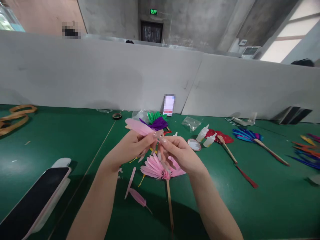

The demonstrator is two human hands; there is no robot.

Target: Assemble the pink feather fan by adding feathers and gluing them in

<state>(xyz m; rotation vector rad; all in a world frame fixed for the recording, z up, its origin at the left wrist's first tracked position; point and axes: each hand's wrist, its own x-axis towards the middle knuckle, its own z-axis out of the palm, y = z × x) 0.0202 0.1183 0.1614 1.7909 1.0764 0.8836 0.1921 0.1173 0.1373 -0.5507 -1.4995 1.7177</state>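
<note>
Between my two hands, above the table, is a pink feather [139,127] with its vane pointing to the left. My left hand [140,145] is closed around the feather's lower part. The fingertips of my right hand [178,150] pinch at its quill end, right beside the left fingertips. Just below my hands lies a pink feather fan [153,166] with a wooden handle [170,203] pointing toward me. A loose pink feather [138,197] and a thin pink stick [130,183] rest to the left of the fan.
Behind my hands are purple feathers [160,123], green feathers [155,117] and a propped phone [169,104]. Glue bottles [202,133], a round white lid [194,144], a red fan [226,137] and a blue fan [246,135] lie rightward. A long black-topped case [37,196] sits left.
</note>
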